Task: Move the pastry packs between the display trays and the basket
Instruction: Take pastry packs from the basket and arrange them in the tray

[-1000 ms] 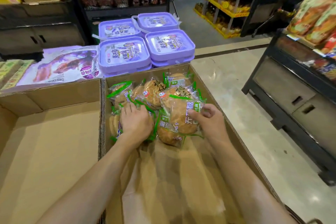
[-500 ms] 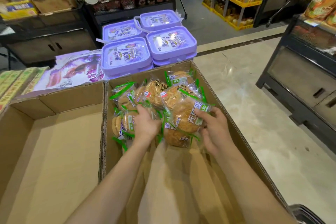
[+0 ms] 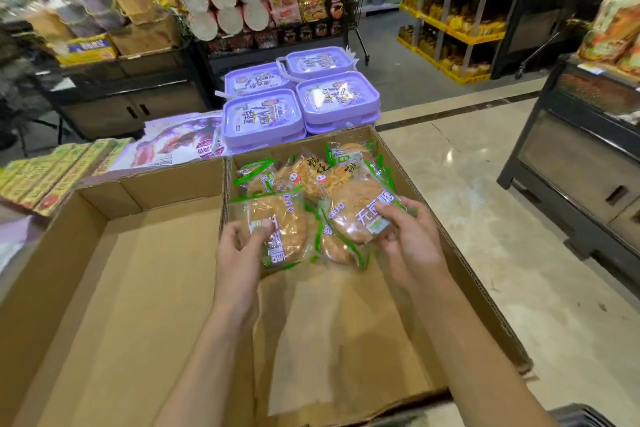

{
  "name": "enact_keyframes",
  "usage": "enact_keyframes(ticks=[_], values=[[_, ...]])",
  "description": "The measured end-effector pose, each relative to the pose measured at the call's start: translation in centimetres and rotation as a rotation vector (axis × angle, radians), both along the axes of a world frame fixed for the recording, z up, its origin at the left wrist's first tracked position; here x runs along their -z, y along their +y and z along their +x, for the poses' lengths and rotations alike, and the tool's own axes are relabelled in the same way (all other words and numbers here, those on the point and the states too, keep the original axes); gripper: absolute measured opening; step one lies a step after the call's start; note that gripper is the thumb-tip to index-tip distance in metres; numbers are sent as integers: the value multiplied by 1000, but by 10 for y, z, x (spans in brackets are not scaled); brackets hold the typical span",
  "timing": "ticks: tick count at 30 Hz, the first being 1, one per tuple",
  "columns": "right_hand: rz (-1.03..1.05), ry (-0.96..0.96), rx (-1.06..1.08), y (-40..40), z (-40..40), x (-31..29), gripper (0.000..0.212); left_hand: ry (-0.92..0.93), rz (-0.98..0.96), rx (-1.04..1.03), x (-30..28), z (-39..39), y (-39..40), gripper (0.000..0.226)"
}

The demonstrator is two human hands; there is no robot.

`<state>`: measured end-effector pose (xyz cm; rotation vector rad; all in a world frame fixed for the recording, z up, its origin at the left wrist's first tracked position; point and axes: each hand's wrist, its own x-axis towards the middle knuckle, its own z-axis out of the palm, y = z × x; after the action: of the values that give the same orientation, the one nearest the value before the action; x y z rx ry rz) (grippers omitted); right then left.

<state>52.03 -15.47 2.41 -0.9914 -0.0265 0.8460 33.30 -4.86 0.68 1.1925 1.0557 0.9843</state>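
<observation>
Head view shows my left hand (image 3: 239,246) pinching one pastry pack (image 3: 277,229) and my right hand (image 3: 408,236) gripping another (image 3: 353,215), both over the right cardboard tray (image 3: 450,253). I should lift them together, holding wrapper edges, not crushing the pastry.

Shop interior. Glossy beige tile floor (image 3: 491,253) with dark strip. Yellow shelving (image 3: 460,24) beyond floor, stocked. Dark cabinet (image 3: 581,163) right of floor. Black display stand (image 3: 114,100) left of yellow shelving.
</observation>
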Motion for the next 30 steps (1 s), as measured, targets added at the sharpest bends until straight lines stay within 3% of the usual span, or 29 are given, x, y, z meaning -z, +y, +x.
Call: enact_keyframes(ticks=[3, 7, 9, 11, 14, 16, 18, 19, 22, 26, 30], values=[[78, -50, 7, -44, -26, -15, 23, -90, 21, 9, -21, -26, -43, 40], [86, -80, 129, -133, -72, -20, 19, -57, 73, 165, -31, -58, -109, 57], [50, -70, 216, -187, -97, -18, 32, -73, 65, 275, -27, -67, -145, 36], [-2, -40, 315, -247, -121, -14, 34, -154, 3, 408, -22, -73, -190, 31], [-45, 87, 406, -339, -154, -6, 18, -215, -142, 550, -7, -80, -258, 37], [-16, 231, 489, -400, -174, 6, 34, -218, -257, 632, 4, -83, -304, 32], [22, 324, 610, -456, -193, 20, 57, -191, -330, 697, 16, -80, -346, 34], [42, 347, 654, -481, -201, 28, 57, -161, -338, 717, 22, -76, -366, 38], [72, 397, 733, -548, -219, 45, 37, -74, -355, 772, 40, -62, -424, 34], [56, 440, 768, -627, -213, 71, 39, -5, -356, 839, 63, -38, -502, 24], [-2, 428, 716, -710, -182, 93, 40, 76, -380, 891, 94, -21, -579, 32]])
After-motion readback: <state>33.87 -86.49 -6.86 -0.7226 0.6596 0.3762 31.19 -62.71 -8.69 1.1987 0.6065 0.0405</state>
